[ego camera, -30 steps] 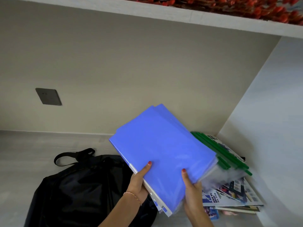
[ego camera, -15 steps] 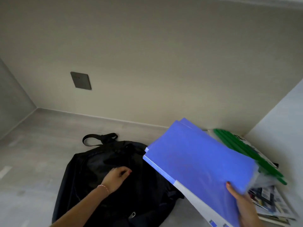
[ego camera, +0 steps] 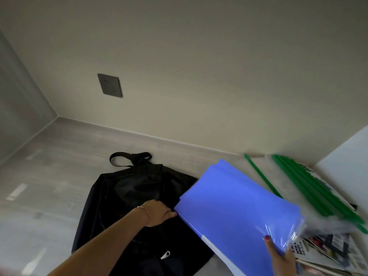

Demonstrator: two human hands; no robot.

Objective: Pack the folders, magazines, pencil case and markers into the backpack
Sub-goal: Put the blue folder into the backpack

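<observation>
A black backpack [ego camera: 129, 198] lies flat on the grey surface, its handle loop at the far end. My left hand [ego camera: 158, 215] rests on the backpack's fabric near its middle; its fingertips are hidden, so a grip cannot be made out. My right hand [ego camera: 282, 257] holds a stack of blue folders [ego camera: 239, 212] by the near right corner, tilted above the backpack's right edge. Green-spined folders [ego camera: 318, 192] lie on a pile of magazines [ego camera: 326, 250] at the right. Pencil case and markers are not in view.
A beige back wall with a dark socket plate [ego camera: 110, 85] stands behind. A white side panel [ego camera: 346, 152] closes the right side, just past the magazines. A grey wall [ego camera: 18, 108] bounds the left.
My left hand let go of the blue folders and went down onto the backpack. My right hand alone carries the folders, now lower and further right. The view swung left and down.
</observation>
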